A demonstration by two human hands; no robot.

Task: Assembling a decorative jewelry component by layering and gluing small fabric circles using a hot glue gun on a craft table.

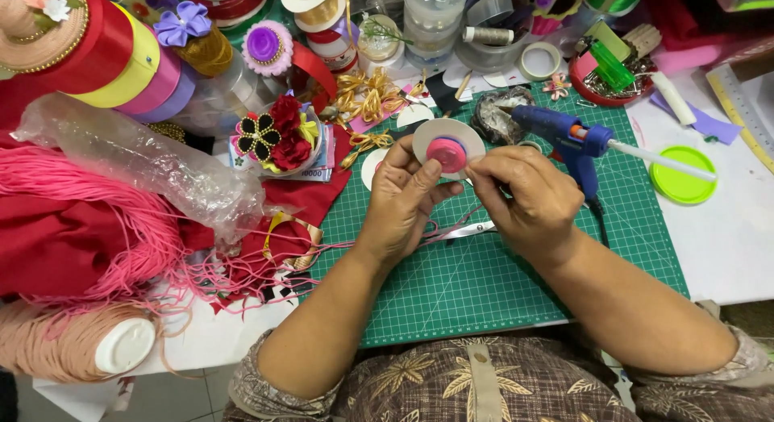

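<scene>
Pinching a white paper disc (463, 132) with a pink round centre (447, 153), both hands are working above a green cutting mat (484, 277) on a crowded bench (726, 236). The left hand (407, 200) is gripping the disc from its seven o'clock side, thumb lying against the pink centre, while the right hand (528, 198) is closing fingertips on its four o'clock edge. A pair of scissors (468, 230) is lying on the mat just under the hands. At the disc's three o'clock, a blue glue gun (564, 136) is resting with its glue stick pointing toward a lime-green lid (682, 178). At nine o'clock, a red fabric flower ornament (278, 138) is sitting near pink cord (105, 220) and crumpled clear plastic (153, 160). Stacked ribbon rolls (133, 67) are filling the ten o'clock corner.
</scene>
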